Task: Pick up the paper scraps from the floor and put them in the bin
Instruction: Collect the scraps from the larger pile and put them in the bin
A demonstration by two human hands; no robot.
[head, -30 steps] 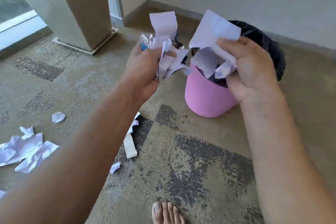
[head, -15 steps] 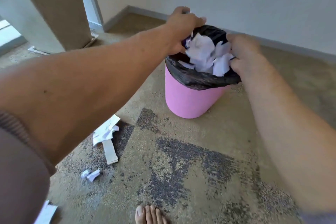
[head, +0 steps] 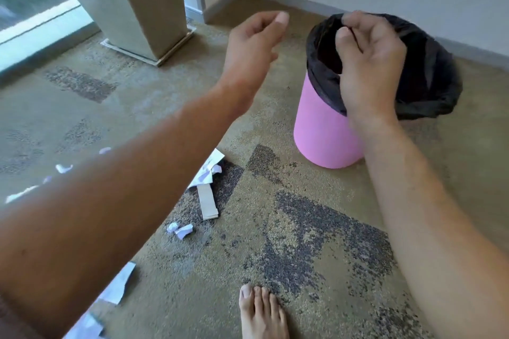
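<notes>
The pink bin (head: 322, 135) with a black liner (head: 429, 77) stands on the carpet at the upper right. My right hand (head: 369, 63) hangs over its mouth, fingers loosely curled and holding nothing. My left hand (head: 253, 47) hovers left of the bin, fingers apart and empty. The bin's inside looks dark; I see no paper in it. On the floor lie a white sheet (head: 209, 168) over a cardboard strip (head: 208, 203), a crumpled scrap (head: 180, 230), small scraps (head: 63, 168) at the far left, and flat pieces (head: 118, 283) under my left arm.
A tapered beige pillar (head: 148, 8) stands at the upper left beside a floor-level window (head: 33, 25). A wall with a baseboard (head: 358, 5) runs behind the bin. My bare foot (head: 261, 311) rests on the carpet at the bottom centre.
Both hands held bunches of paper, pushed them into the bin, and now come away empty. The left hand has drawn back to the left of the bin.
</notes>
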